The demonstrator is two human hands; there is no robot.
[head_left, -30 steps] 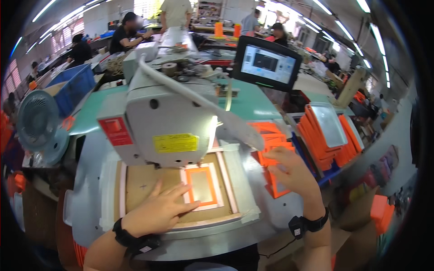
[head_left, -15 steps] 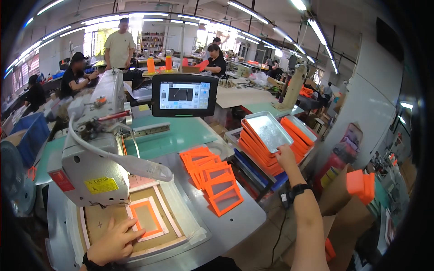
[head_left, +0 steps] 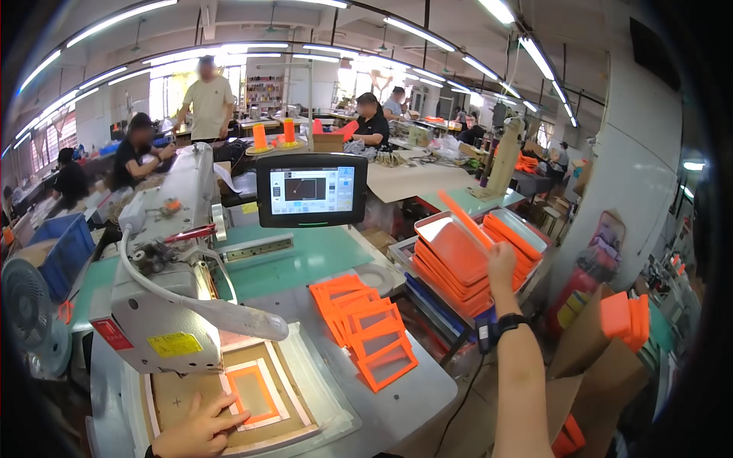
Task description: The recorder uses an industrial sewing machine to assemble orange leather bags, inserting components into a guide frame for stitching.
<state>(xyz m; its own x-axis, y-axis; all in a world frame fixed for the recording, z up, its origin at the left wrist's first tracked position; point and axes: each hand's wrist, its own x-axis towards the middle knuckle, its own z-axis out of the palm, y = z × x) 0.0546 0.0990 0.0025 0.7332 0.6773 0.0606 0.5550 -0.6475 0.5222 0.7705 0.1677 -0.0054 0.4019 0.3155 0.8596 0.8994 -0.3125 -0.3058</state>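
My left hand (head_left: 200, 427) lies flat on the brown template (head_left: 187, 401) under the sewing machine head (head_left: 164, 305), fingertips touching an orange frame piece (head_left: 256, 391) set in it. My right hand (head_left: 500, 263) is stretched out to the right and pinches a thin orange sheet (head_left: 464, 220), lifted at a slant above a stack of orange trays (head_left: 450, 263). A black watch sits on that wrist. Several loose orange frames (head_left: 370, 332) lie fanned out on the grey table between my hands.
A touchscreen monitor (head_left: 311, 189) stands behind the green table top (head_left: 305, 263). A blue bin (head_left: 65, 252) and a fan (head_left: 27, 309) are at the left. Cardboard boxes with orange parts (head_left: 622, 317) sit at the lower right. Other people work at benches in the background.
My head has turned right, shifting the machine leftward in view. My right hand has lifted an orange sheet off the tray stack. My left hand stays on the template.
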